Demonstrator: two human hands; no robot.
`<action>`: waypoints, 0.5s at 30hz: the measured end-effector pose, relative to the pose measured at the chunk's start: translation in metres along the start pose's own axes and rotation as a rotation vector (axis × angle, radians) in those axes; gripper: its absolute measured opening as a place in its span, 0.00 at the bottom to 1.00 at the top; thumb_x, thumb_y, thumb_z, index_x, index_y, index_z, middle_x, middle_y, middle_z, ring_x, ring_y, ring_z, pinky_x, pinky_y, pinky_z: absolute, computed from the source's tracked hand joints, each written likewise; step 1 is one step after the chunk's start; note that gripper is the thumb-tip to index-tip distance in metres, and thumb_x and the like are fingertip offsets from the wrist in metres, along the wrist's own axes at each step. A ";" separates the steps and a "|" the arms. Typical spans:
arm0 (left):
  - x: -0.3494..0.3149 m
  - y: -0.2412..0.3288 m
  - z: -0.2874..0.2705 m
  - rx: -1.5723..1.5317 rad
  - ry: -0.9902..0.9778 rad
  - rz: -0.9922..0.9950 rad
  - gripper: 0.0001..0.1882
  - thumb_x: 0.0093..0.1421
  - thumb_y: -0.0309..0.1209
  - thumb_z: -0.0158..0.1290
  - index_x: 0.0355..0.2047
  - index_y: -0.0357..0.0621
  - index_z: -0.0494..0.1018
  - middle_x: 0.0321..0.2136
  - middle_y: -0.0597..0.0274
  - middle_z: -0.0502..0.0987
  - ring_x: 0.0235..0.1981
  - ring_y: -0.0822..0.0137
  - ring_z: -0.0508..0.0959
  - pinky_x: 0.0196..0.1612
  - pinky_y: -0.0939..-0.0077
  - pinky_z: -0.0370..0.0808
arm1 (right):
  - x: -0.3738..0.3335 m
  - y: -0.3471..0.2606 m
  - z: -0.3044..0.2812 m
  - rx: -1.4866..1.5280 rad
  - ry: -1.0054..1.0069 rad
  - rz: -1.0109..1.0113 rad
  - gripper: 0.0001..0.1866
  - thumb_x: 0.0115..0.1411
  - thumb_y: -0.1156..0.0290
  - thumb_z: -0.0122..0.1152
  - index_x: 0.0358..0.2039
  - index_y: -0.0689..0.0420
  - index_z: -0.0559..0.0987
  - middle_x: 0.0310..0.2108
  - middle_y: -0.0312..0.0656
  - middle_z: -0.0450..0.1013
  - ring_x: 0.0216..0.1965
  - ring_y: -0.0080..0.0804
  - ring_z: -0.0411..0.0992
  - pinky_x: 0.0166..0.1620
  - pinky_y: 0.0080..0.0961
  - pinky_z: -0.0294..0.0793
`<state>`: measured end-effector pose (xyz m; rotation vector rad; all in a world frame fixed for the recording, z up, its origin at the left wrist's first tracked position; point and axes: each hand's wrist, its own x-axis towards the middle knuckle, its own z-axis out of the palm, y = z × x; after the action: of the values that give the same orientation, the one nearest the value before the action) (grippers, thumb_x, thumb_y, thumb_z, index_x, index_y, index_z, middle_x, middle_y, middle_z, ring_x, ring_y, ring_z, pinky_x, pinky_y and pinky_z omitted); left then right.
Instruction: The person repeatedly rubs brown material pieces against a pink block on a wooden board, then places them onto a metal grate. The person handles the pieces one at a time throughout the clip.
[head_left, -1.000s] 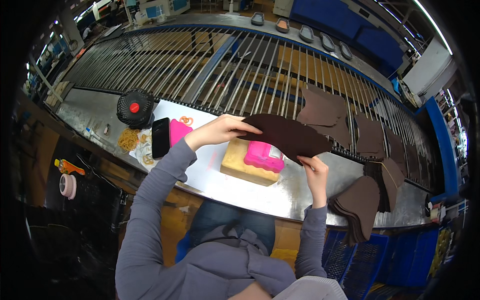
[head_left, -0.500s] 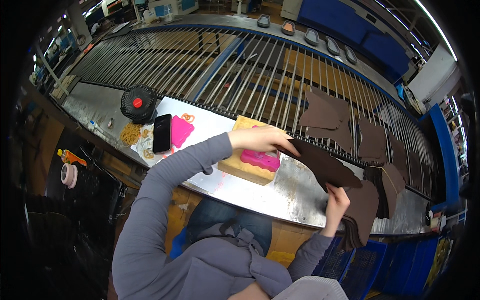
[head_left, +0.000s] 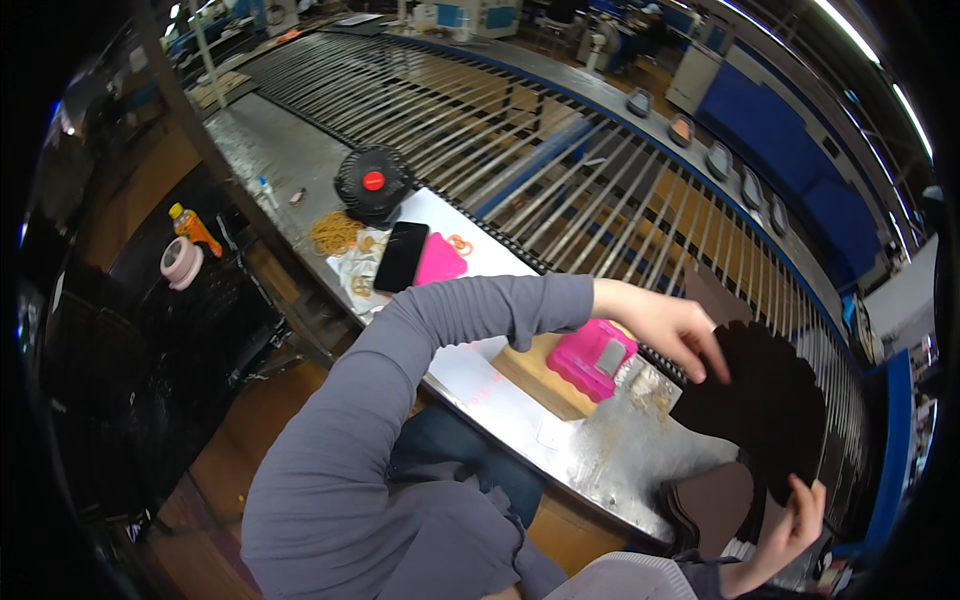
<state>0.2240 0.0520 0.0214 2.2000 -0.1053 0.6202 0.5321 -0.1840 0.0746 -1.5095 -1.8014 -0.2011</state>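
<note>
The dark panel (head_left: 768,400) is over the right part of the counter (head_left: 600,465), right of the left hand (head_left: 665,325), far of the right hand (head_left: 795,530); each grip meets an edge, closure indeterminable.

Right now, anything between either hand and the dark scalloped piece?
Nothing visible. The left hand has its fingertips over the near-left edge of the dark piece; the right hand is at its lower edge. The brown stack and pink block lie off to the left, clear of both gaps.
</note>
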 end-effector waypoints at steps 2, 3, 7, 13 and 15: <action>0.003 0.017 -0.015 0.038 0.109 0.101 0.18 0.61 0.28 0.57 0.52 0.43 0.76 0.49 0.52 0.79 0.49 0.62 0.79 0.51 0.71 0.73 | 0.034 0.005 -0.013 -0.145 -0.068 -0.102 0.14 0.56 0.88 0.48 0.39 0.68 0.80 0.44 0.51 0.76 0.45 0.41 0.75 0.51 0.27 0.69; 0.004 0.022 -0.021 0.054 0.159 0.154 0.19 0.60 0.24 0.57 0.53 0.43 0.76 0.50 0.54 0.79 0.49 0.64 0.79 0.52 0.73 0.73 | 0.054 0.004 -0.015 -0.173 -0.114 -0.184 0.16 0.54 0.89 0.47 0.40 0.69 0.79 0.46 0.53 0.75 0.46 0.43 0.75 0.51 0.28 0.70; -0.014 0.036 -0.042 -0.021 0.468 -0.170 0.20 0.60 0.23 0.56 0.54 0.46 0.76 0.50 0.61 0.79 0.42 0.75 0.78 0.38 0.80 0.78 | 0.114 -0.037 0.033 -0.154 0.111 -0.286 0.16 0.60 0.87 0.48 0.47 0.65 0.78 0.55 0.52 0.71 0.57 0.45 0.70 0.59 0.32 0.66; -0.082 -0.005 -0.076 -0.245 0.905 -0.365 0.24 0.61 0.21 0.54 0.59 0.47 0.72 0.52 0.67 0.76 0.41 0.82 0.77 0.31 0.90 0.76 | 0.034 -0.026 0.147 0.133 0.292 -0.120 0.15 0.59 0.84 0.54 0.46 0.62 0.79 0.51 0.50 0.73 0.54 0.45 0.71 0.56 0.36 0.70; -0.085 -0.030 -0.076 -0.310 0.979 -0.388 0.24 0.62 0.20 0.53 0.59 0.45 0.71 0.52 0.64 0.75 0.41 0.81 0.77 0.32 0.90 0.76 | -0.026 -0.001 0.177 0.143 0.189 0.173 0.14 0.58 0.84 0.54 0.45 0.62 0.79 0.43 0.49 0.74 0.42 0.40 0.73 0.43 0.31 0.71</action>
<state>0.1279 0.1171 0.0011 1.3714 0.6680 1.2689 0.4527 -0.1048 -0.0646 -1.4828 -1.4972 -0.1226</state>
